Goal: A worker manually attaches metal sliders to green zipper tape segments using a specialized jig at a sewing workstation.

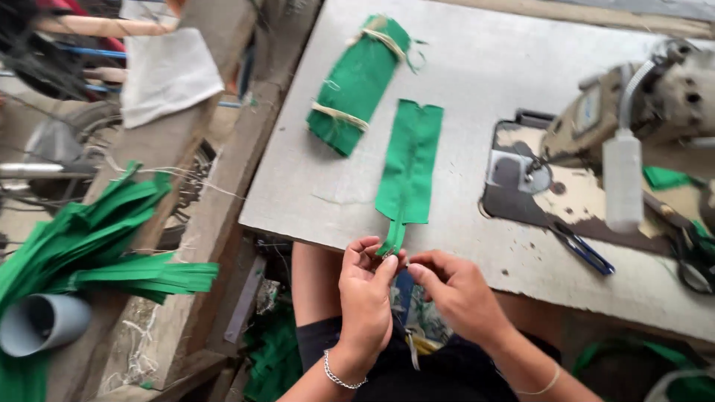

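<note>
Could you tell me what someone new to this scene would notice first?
Bright green stands out: a green fabric piece lies on the grey table, its narrow end pinched by the left hand, with the right hand beside it. A tied green bundle lies just behind, and a worn sewing machine stands at the right.

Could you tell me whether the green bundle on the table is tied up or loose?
Tied up: the rolled green bundle is bound by pale string at two places and lies on the table.
</note>
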